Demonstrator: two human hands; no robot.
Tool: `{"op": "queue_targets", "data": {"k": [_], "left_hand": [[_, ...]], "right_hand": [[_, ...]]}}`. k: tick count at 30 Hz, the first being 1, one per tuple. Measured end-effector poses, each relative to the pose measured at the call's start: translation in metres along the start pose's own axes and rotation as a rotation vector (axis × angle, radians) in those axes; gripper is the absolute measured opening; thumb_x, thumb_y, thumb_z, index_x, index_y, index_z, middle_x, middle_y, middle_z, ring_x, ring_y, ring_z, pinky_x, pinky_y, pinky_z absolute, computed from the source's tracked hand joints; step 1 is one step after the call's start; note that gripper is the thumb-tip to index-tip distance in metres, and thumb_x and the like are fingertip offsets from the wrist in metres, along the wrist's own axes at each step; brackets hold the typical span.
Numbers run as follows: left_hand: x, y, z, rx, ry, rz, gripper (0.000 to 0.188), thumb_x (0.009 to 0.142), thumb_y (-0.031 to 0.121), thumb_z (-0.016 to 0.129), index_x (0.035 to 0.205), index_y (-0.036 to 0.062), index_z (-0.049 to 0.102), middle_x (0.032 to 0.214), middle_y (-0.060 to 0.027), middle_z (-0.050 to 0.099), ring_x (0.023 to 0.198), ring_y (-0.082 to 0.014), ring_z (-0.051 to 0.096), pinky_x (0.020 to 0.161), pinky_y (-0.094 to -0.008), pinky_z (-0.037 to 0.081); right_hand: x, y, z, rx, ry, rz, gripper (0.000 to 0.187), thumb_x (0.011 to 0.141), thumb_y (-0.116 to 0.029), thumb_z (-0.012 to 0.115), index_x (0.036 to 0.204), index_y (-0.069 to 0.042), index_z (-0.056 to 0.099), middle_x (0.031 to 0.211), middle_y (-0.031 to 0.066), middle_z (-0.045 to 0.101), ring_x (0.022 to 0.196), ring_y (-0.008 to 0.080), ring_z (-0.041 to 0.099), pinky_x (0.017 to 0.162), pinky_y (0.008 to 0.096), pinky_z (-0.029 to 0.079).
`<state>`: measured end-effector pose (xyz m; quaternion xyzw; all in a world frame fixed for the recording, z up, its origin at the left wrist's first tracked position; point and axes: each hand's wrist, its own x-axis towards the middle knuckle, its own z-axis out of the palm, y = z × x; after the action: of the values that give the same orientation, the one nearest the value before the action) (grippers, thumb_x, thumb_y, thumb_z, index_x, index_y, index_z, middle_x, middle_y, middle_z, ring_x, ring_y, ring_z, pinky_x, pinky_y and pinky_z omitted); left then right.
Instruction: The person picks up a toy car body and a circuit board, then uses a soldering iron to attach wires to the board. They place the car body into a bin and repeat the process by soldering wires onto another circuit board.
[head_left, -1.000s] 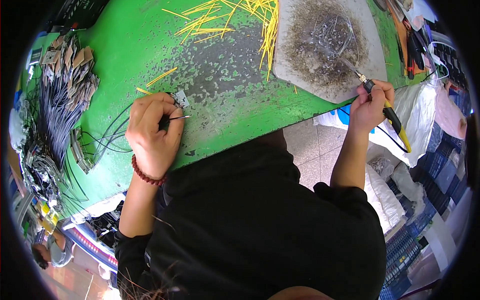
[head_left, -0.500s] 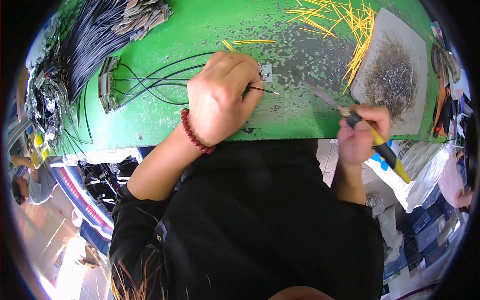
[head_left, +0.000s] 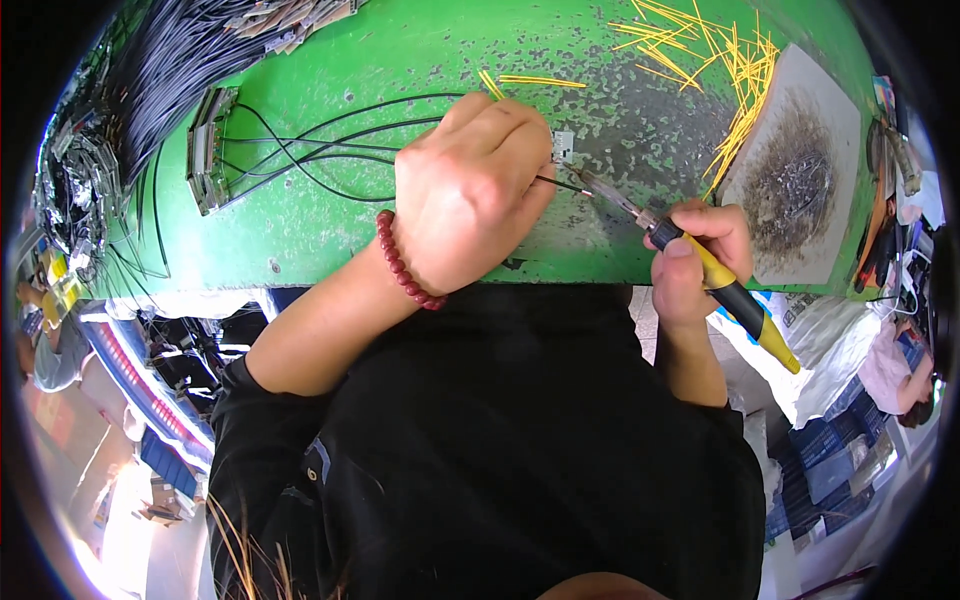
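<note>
My left hand (head_left: 475, 190), wearing a red bead bracelet, is closed on a thin black wire (head_left: 562, 184) whose bare end sticks out to the right. Just beyond its fingers shows a small silver metal piece (head_left: 564, 147), partly hidden. More black wires (head_left: 350, 140) run left from under this hand to a stack of flat metal-edged parts (head_left: 207, 152). My right hand (head_left: 700, 255) grips a yellow-and-black soldering iron (head_left: 735, 300). Its metal tip is close to the wire's bare end; whether they touch I cannot tell.
Yellow thin tubes (head_left: 745, 90) lie scattered at the far right, with a few (head_left: 540, 81) beyond my left hand. A grey board (head_left: 800, 180) with dark residue is at the right. Bundled black cables (head_left: 180, 60) fill the far left. Hand tools (head_left: 885, 190) line the right edge.
My right hand has brought the soldering iron leftward, its tip now by the wire's end. My left hand sits slightly further right in view, still holding the wire.
</note>
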<state>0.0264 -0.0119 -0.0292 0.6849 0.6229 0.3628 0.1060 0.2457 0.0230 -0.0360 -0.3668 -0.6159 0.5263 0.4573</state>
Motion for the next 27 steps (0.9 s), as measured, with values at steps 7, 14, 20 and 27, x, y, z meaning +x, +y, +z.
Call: {"op": "queue_targets", "data": {"k": [7,14,20,27], "left_hand": [[-0.0003,-0.0017,0.0010,0.008,0.014,0.029,0.015,0.064,0.004,0.067,0.076,0.0073,0.060,0.083,-0.0029,0.061,0.073,-0.0214,0.058,0.058,-0.0318,0.050],[-0.0002,-0.0013,0.0005,0.007,0.001,0.030,0.015,0.064,0.005,0.068,0.077,0.0074,0.060,0.083,-0.0028,0.062,0.073,-0.0213,0.058,0.057,-0.0319,0.050],[-0.0004,-0.0015,0.0013,0.010,0.018,0.033,0.014,0.065,0.005,0.068,0.077,0.0073,0.060,0.083,-0.0032,0.062,0.073,-0.0216,0.059,0.058,-0.0319,0.050],[-0.0004,-0.0002,0.0011,0.003,0.008,0.033,0.014,0.065,0.005,0.068,0.076,0.0071,0.059,0.083,-0.0037,0.063,0.073,-0.0224,0.059,0.058,-0.0325,0.050]], "right_hand": [[0.0015,-0.0024,0.0006,-0.069,-0.033,0.006,0.022,0.079,-0.013,0.069,0.088,0.001,0.055,0.074,0.0044,0.054,0.060,0.0078,0.043,0.054,0.0227,0.034],[0.0005,-0.0004,-0.0018,0.013,-0.007,0.013,0.022,0.079,-0.012,0.069,0.090,0.001,0.055,0.074,0.0043,0.054,0.062,0.0079,0.045,0.056,0.0221,0.035],[0.0009,-0.0005,-0.0021,-0.092,-0.034,0.002,0.021,0.080,-0.014,0.068,0.089,0.000,0.054,0.074,0.0048,0.054,0.061,0.0080,0.045,0.056,0.0217,0.035],[0.0003,-0.0008,-0.0027,0.017,0.058,0.010,0.023,0.081,-0.016,0.066,0.088,0.001,0.053,0.073,0.0054,0.054,0.060,0.0085,0.048,0.055,0.0221,0.037]]}}
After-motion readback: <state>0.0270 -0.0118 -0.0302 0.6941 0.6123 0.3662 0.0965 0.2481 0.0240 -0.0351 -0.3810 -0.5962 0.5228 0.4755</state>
